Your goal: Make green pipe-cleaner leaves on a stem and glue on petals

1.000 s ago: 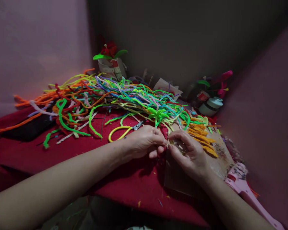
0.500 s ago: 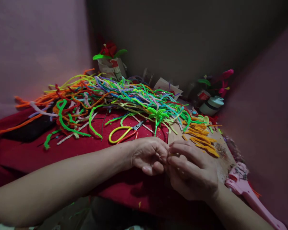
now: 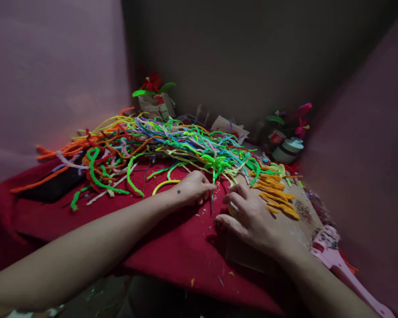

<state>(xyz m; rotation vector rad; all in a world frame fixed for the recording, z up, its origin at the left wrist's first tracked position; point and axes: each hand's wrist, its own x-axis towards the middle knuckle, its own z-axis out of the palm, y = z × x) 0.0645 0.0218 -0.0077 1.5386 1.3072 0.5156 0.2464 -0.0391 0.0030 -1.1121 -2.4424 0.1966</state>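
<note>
My left hand [image 3: 195, 189] is over the scissors, of which only part of the yellow handle [image 3: 164, 184] shows; its fingers are curled and their underside is hidden. A fingertip reaches the dark stem below a bright green pipe-cleaner piece [image 3: 216, 165]. My right hand [image 3: 247, 212] is to the right of that stem, fingers bent and apart, with nothing visible in its grasp. Orange looped pipe-cleaner pieces [image 3: 278, 194] lie in a row on a brown board [image 3: 300, 221] beyond my right hand.
A big heap of coloured pipe cleaners [image 3: 185, 141] spreads across the red cloth [image 3: 172, 247]. Behind stand a red flower [image 3: 151, 83], a pink flower [image 3: 301, 128] and a pale-lidded jar [image 3: 288, 150]. A pink tool [image 3: 348, 274] lies at the right.
My hands were together in front of the board and have separated. The left moved forward and left, over the scissors; the right opened its fingers. The view shifted slightly.
</note>
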